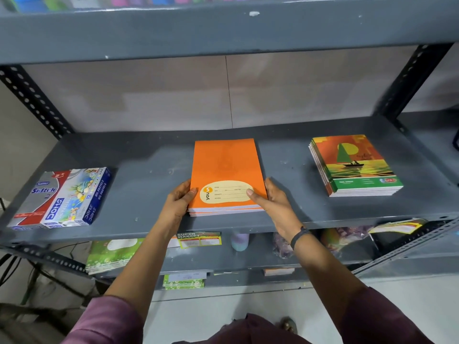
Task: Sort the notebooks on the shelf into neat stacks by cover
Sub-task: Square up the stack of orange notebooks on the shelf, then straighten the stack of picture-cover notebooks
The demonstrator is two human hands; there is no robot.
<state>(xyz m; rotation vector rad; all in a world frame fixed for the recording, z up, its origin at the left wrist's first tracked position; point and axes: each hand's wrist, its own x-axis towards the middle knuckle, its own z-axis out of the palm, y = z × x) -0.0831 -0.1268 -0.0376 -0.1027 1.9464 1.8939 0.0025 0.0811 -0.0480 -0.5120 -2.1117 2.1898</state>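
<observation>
Both hands, left (179,199) and right (270,197), clamp the orange notebooks (226,175) at their sides; uneven squeezing could skew them toward the shelf (154,170) edge.

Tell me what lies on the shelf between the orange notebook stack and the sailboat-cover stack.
Nothing: in the head view, only bare grey shelf separates the orange stack from the sailboat stack.

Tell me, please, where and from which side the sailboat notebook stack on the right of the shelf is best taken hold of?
Take the sailboat notebook stack by its two long edges, near the front corners, coming from the open front of the shelf. It lies flat, free on all sides, its short page edge facing outward, so a two-sided grip, as both hands have on the orange stack, should keep it squared.
</observation>
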